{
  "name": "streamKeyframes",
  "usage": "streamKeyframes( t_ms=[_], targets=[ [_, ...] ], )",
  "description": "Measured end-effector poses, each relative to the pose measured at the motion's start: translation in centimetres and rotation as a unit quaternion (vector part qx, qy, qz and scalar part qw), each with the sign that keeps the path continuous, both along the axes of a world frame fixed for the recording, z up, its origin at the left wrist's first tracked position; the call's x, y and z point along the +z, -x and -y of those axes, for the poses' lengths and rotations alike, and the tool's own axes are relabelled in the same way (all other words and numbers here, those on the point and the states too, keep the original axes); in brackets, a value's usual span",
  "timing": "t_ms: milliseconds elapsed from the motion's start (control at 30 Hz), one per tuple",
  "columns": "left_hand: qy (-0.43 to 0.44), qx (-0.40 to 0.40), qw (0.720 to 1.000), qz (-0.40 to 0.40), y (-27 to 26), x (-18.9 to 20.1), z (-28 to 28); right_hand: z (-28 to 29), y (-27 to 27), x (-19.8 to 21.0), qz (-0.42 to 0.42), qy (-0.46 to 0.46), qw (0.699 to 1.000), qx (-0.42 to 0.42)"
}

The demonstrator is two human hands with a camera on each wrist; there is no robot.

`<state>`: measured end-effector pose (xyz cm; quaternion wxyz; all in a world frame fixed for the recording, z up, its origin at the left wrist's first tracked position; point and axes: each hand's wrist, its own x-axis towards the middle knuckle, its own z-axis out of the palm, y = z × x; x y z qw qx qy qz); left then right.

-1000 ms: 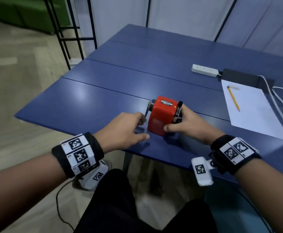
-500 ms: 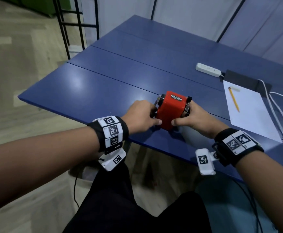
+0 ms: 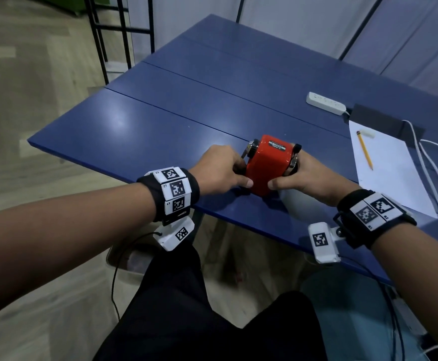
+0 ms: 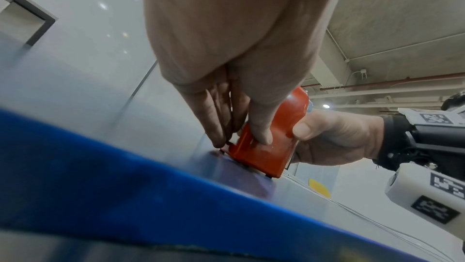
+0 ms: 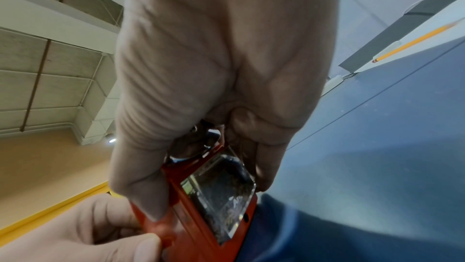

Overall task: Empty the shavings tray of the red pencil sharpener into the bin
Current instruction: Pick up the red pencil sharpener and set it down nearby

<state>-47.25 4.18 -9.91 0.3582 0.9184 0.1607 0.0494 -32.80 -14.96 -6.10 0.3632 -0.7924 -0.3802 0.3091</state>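
The red pencil sharpener [image 3: 267, 165] stands near the front edge of the blue table [image 3: 139, 131]. My left hand [image 3: 242, 174] grips its crank end, thumb on the near face and fingers behind by the crank. My right hand [image 3: 285, 178] grips the opposite end. In the left wrist view the left hand [image 4: 240, 139] pinches the red body [image 4: 266, 153]. The right wrist view shows the clear shavings tray [image 5: 221, 194] seated in the sharpener with dark shavings inside, my right thumb [image 5: 141, 186] on one side and fingers on the other.
A white paper sheet [image 3: 390, 173] with a yellow pencil [image 3: 365, 151] lies to the right, with a white power strip [image 3: 326, 103] and cables [image 3: 431, 165] beyond. Under the table are a pale container [image 3: 132, 259] at left and a teal object [image 3: 348, 308] at right.
My left hand moved right from the tabletop beside the crank and took hold of the sharpener's left end. The right hand kept its grip. The head view came closer.
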Motion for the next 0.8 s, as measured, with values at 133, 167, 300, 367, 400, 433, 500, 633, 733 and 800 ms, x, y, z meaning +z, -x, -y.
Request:
streamKeyframes(
  t_ms=[133, 167, 300, 367, 400, 433, 500, 633, 733, 800],
  targets=[
    [-0.055, -0.032, 0.998, -0.020, 0.4, 0.8, -0.1, 0.0, 0.0, -0.1, -0.012, 0.008, 1.000, 0.003],
    [-0.081, -0.042, 0.995, -0.026, 0.6, 1.2, -0.2, 0.1, -0.1, -0.1, -0.016, 0.009, 1.000, 0.004],
    [-0.178, -0.023, 0.984, -0.011, 1.1, 4.2, -1.1, 1.6, 0.1, -0.5, -0.015, 0.033, 0.999, -0.020],
    [-0.178, -0.039, 0.983, 0.002, 0.7, 5.8, -1.6, 3.0, 0.7, -0.9, 0.006, 0.060, 0.997, -0.050],
    [-0.171, -0.060, 0.983, 0.001, 0.4, 6.5, -1.7, 3.7, 1.1, -1.1, 0.015, 0.072, 0.995, -0.066],
    [-0.168, -0.087, 0.982, -0.005, 0.1, 7.1, -1.6, 4.4, 1.6, -1.2, 0.013, 0.075, 0.994, -0.081],
    [-0.183, -0.139, 0.973, -0.030, -0.9, 8.0, -1.2, 5.4, 2.8, -1.7, 0.000, 0.065, 0.993, -0.098],
    [-0.251, -0.224, 0.938, -0.088, -3.6, 8.5, 0.6, 5.8, 4.5, -2.6, 0.052, 0.067, 0.990, -0.110],
    [-0.299, -0.244, 0.915, -0.117, -5.6, 8.7, 1.8, 5.6, 5.2, -3.0, 0.090, 0.068, 0.986, -0.122],
    [-0.319, -0.250, 0.905, -0.130, -6.7, 9.1, 2.3, 5.5, 5.6, -3.3, 0.111, 0.067, 0.983, -0.128]
  ],
)
